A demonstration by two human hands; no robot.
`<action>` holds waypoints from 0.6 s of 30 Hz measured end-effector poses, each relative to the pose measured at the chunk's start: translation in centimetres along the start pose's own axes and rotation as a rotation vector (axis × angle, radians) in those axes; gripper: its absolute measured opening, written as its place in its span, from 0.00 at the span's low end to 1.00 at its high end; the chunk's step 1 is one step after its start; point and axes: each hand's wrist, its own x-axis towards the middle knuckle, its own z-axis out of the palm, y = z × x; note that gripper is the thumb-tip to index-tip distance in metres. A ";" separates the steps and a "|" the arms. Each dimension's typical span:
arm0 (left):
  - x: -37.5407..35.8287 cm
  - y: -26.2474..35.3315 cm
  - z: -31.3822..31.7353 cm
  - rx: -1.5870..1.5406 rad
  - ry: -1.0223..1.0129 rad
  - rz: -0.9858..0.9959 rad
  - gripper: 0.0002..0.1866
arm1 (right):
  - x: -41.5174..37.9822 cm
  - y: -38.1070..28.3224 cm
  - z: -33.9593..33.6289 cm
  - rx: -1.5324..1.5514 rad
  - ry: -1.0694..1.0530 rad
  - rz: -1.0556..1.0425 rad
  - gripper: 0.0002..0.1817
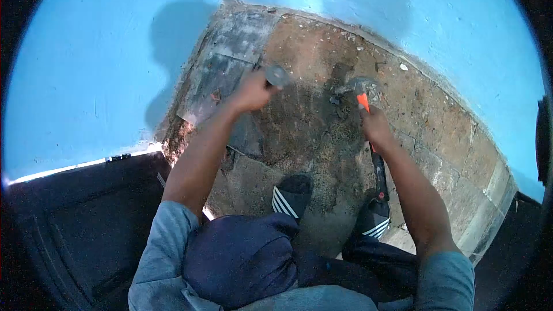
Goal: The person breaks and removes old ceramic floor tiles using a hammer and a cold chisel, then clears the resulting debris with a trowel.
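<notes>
My right hand (375,126) is wrapped round the black and orange handle of a hammer (378,167), gripping it close to the head. The grey metal head rests at or just above the dirty floor, beside small dark rubble. To the left, my left hand (253,91) is closed on a tool with a round grey end (277,76). Motion blurs that tool, and its shaft cannot be made out. It is over the edge between grey tiles (230,37) and bare brown floor (302,43).
Blue walls (103,69) meet in a corner beyond the floor. A dark panelled door (86,224) stands at the lower left. Rubble and a white chip (404,67) lie along the right wall. My feet in striped slides (286,201) are on the floor close by.
</notes>
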 end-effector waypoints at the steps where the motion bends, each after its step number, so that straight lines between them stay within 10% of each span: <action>1: -0.1 -1.4 1.6 0.053 -0.042 0.060 0.17 | -0.2 -0.4 0.1 0.021 0.005 -0.010 0.21; 12: -2.8 1.3 8.2 0.107 -0.134 0.115 0.20 | -2.5 -7.5 1.1 0.572 0.046 0.259 0.14; 18: -1.9 -0.9 10.1 0.138 0.161 0.217 0.10 | -2.7 -10.0 0.7 0.779 0.166 0.280 0.13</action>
